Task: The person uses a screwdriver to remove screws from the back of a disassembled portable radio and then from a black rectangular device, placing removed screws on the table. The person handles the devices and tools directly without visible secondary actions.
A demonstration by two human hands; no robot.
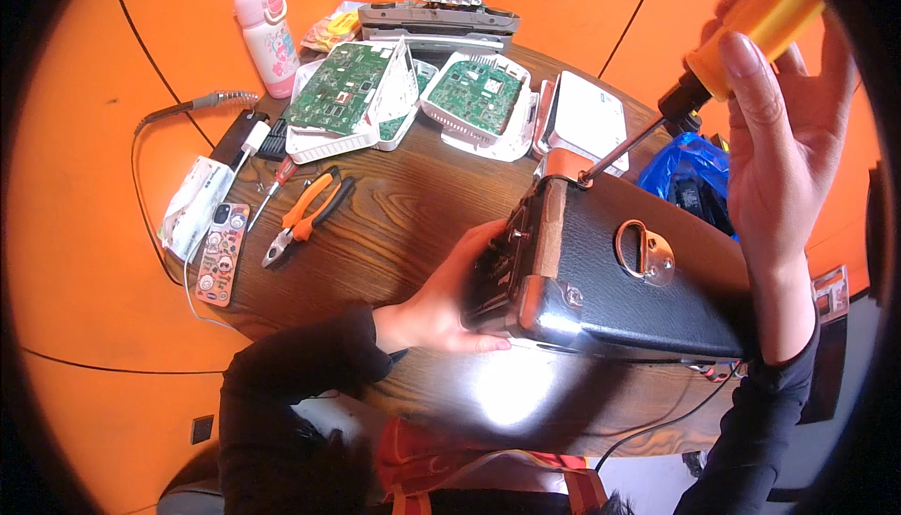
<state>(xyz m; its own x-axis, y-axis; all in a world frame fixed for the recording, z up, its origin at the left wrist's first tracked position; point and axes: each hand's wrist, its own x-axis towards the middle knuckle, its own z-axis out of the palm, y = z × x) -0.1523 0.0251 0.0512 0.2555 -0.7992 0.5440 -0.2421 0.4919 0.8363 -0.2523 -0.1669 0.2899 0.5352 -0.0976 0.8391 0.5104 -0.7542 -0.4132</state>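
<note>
Black box (605, 271) is sitting right of centre in the frame, over the wooden table (404, 205); I'm not able to tell whether its whole underside is touching. Left hand (432, 304) is spreading around the box's left end, thumb along the lower edge, some fingers hidden; I'm reading that as a brace, likely stopping the box twisting under the tool. Right hand (779, 149), upper right, is gripping the yellow screwdriver (760, 32) loosely: thumb against the handle, fingers half open, partly out of sight behind it. Shaft is slanting down-left to the copper-coloured corner piece (566, 166); I'm guessing the slant is giving the wrist room. I'm not managing to see whether the tip is seated in a screw. Pliers (305, 213) and a small red screwdriver (284, 174) are lying left of centre, probably for easy reach while leaving the box space. Green circuit boards (338, 88) are crowding the upper middle, seemingly set back for the same reason. Pink bottle (267, 41) is standing upper left, well apart from the box.
</note>
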